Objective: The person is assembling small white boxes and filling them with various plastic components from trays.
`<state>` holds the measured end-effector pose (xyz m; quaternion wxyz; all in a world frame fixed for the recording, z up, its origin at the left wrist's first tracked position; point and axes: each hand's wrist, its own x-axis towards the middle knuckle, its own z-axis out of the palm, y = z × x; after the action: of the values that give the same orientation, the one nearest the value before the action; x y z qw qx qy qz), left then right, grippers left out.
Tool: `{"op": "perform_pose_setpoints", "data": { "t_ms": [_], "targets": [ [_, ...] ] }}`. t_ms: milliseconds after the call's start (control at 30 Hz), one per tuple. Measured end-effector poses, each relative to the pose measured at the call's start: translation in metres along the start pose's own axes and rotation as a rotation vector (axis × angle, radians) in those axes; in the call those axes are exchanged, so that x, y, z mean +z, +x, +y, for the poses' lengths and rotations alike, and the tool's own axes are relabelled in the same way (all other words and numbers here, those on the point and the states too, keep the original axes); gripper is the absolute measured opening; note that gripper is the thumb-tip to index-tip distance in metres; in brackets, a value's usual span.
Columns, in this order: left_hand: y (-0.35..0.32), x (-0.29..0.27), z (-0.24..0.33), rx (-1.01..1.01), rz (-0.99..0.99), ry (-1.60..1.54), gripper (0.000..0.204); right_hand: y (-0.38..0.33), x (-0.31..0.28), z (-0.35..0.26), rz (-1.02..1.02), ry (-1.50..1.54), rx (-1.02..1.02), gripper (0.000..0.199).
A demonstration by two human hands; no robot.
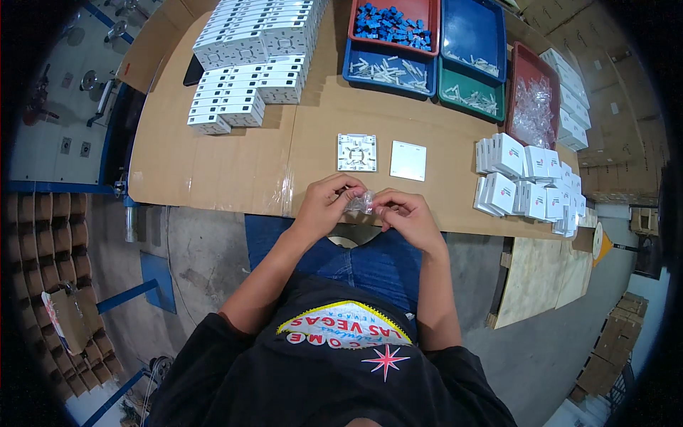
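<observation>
A small clear plastic bag (pixel 361 203) is pinched between my two hands at the table's near edge. My left hand (pixel 329 204) grips it from the left with closed fingers. From the other side, the thumb and fingers of my right hand (pixel 407 215) are closed on its right end. What the bag contains is too small to make out. Just beyond my hands lies an open white square plastic housing (pixel 357 153) with its inner clips facing up. A flat white square cover (pixel 408 161) rests to the right of it, apart from it.
Tall stacks of white housings (pixel 249 43) stand at the far left. At the back are a red tray (pixel 434 43) of blue parts, blue and green trays (pixel 445 107) of white pieces, and a red tray (pixel 514 57) of clear bags. Small white boxes (pixel 509 156) are piled right.
</observation>
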<state>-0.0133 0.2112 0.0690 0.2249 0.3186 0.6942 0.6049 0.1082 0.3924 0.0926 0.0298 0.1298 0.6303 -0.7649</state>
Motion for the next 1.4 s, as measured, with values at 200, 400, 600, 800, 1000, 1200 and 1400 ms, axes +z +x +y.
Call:
{"op": "perform_pose_setpoints", "data": {
  "t_ms": [200,400,600,800,1000,1200,1400],
  "targets": [
    [0.001,-0.006,0.001,-0.098,-0.074,-0.101,0.018,0.004,0.002,0.004,0.116,-0.014,0.179,0.016],
    [0.001,-0.012,0.005,-0.126,-0.182,-0.072,0.021,0.005,-0.004,0.020,0.055,0.247,0.126,0.018],
    [-0.001,-0.010,0.004,-0.147,-0.175,-0.070,0.022,0.008,0.001,0.018,0.147,0.161,0.197,0.018],
    [-0.002,-0.005,-0.005,-0.149,-0.126,-0.117,0.020,0.007,0.001,0.014,0.095,0.001,0.245,0.020],
    [-0.001,-0.010,-0.002,-0.080,-0.129,-0.111,0.021,0.002,0.000,0.006,0.032,0.142,0.226,0.028],
    [0.004,-0.017,0.020,0.099,-0.003,0.206,0.037,0.003,-0.005,0.015,0.086,0.087,0.183,0.029],
    [0.002,-0.024,0.026,0.312,-0.178,0.524,0.047,0.000,-0.001,0.003,0.089,-0.055,0.105,0.021]
  ]
}}
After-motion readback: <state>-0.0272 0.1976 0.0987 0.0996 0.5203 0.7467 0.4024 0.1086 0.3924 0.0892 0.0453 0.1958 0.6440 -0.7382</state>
